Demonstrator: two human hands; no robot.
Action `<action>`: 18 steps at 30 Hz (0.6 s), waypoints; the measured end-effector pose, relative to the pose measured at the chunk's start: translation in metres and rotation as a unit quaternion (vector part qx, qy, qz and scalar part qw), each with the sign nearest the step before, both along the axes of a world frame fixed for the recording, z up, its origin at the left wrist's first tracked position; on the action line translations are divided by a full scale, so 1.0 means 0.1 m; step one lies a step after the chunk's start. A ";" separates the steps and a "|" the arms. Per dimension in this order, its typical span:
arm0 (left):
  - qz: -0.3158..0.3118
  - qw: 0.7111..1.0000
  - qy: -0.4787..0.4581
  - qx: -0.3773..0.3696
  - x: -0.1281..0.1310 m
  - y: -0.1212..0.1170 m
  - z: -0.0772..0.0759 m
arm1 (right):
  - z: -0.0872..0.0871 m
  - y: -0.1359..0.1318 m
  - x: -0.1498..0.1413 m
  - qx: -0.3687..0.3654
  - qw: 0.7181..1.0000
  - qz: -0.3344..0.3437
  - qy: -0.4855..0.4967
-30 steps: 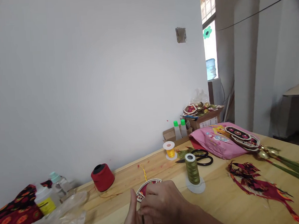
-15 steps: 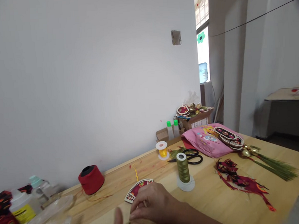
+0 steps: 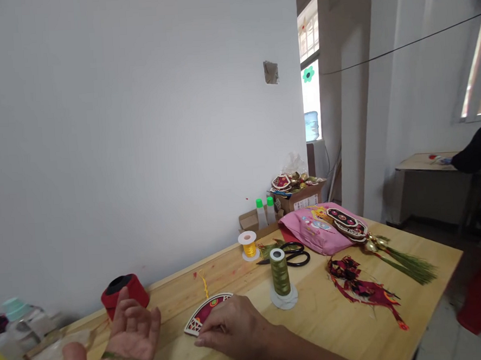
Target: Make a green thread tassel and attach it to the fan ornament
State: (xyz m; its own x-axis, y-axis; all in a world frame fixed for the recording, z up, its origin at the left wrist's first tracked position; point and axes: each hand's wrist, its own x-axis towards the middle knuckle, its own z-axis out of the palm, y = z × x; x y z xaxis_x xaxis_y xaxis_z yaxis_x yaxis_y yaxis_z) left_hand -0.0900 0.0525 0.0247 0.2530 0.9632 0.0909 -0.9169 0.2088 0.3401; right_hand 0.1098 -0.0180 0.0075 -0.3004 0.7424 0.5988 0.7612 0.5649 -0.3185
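Observation:
My left hand is raised palm up at the lower left, fingers spread, with a band of olive-green thread wound across the palm. My right hand rests on the wooden table, fingers pinched together at the edge of a red fan-shaped ornament with a yellow cord; what the fingertips pinch is too small to name. An olive-green thread spool stands upright just right of that hand. A red thread cone sits behind my left hand.
A yellow spool, black scissors, a pink bag, tasselled ornaments, red fabric scraps, two green-capped bottles and a cardboard box lie further back. Bottles and plastic wrap sit far left. A person's dark sleeve shows at the right.
The view has swung to the right. My left hand has come out from under the right, opened and turned palm up with green thread across it. The right hand stays by the fan ornament.

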 end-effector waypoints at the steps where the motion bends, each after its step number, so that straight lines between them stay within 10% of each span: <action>1: 0.006 1.000 -0.024 0.012 -0.02 0.02 0.00 | 0.00 0.00 0.00 0.000 1.000 -0.002 -0.011; 8: 0.068 0.987 -0.025 0.142 0.08 -0.08 -0.03 | -0.02 -0.08 -0.06 -0.008 0.997 0.023 -0.074; 18: 0.016 0.993 0.039 0.113 0.17 -0.12 0.03 | 0.08 -0.20 -0.13 0.030 0.992 0.040 -0.118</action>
